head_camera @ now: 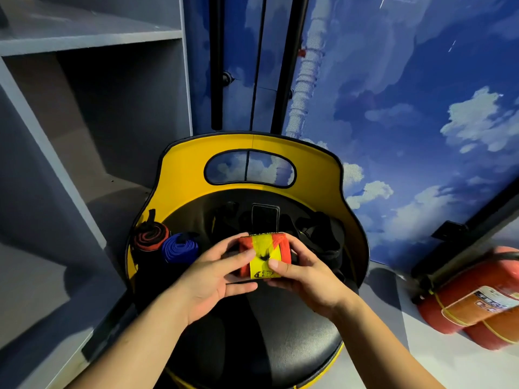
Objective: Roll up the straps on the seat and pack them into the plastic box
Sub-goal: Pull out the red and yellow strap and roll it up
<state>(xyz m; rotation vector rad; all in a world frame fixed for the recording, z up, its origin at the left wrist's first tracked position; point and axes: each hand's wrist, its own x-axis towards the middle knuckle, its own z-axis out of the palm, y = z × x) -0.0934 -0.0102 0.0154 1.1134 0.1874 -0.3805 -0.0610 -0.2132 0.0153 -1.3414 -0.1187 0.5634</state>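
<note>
Both hands clamp one orange fabric strap roll with a yellow printed end flap (264, 255) above the black padded seat with a yellow curved backrest (252, 341): the left hand (216, 279) cups its near side, and the right hand (303, 279) thumbs the flap down. If that thumb eases, I judge the flap could spring loose and the coil unwind. Just beyond the left hand, a red-and-black rolled strap (150, 235) and a blue rolled strap (179, 247) stand in what seems a clear plastic box, its walls hard to make out. Loose black straps (320, 234) lie beyond the right hand.
</note>
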